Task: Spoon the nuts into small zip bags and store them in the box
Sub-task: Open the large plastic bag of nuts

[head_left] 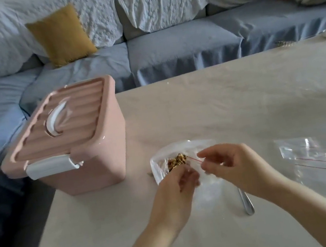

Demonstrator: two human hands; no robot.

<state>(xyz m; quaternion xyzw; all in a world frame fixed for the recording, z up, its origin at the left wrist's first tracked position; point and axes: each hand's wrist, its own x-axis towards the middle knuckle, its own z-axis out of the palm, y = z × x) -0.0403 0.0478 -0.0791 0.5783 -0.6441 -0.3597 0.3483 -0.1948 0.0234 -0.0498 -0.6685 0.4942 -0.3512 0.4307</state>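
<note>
The small zip bag (pixel 182 163) is just above the table (pixel 219 103), in front of the person, with nuts (pixel 177 160) in its far left end. Its red seal line (pixel 195 159) slants from the nuts down to the right. The left hand (pixel 177 190) pinches the bag's near edge and the right hand (pixel 234 167) pinches the seal. Under the right hand lies a spoon (pixel 247 203), its handle toward the person. Empty zip bags (pixel 320 164) lie to the right, and the pink box (pixel 69 139) stands closed to the left.

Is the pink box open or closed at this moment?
Closed: the lid lies flat on the pink box, with the white latch down in front.
</note>
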